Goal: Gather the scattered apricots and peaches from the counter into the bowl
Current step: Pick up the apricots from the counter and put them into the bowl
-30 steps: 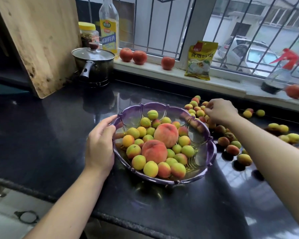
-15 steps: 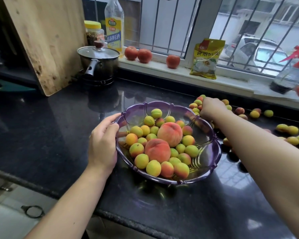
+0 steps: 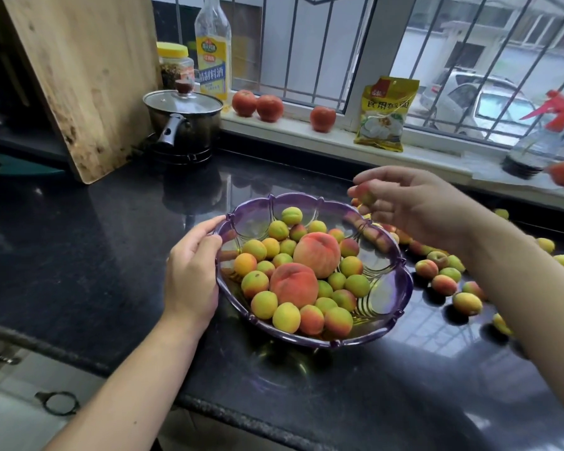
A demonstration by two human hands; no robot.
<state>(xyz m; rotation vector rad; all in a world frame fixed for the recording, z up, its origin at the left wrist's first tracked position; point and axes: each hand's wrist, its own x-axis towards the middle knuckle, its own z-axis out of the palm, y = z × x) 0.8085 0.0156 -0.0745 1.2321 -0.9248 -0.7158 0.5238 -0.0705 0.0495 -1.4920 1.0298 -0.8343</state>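
One apricot (image 3: 365,194) pinched above the bowl (image 3: 401,289) rim's open far side.

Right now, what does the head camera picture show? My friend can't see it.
A person's right hand holds a small apricot above a purple bowl full of apricots and two peaches, while the left hand grips the bowl's rim. More apricots lie on the black counter to the right.
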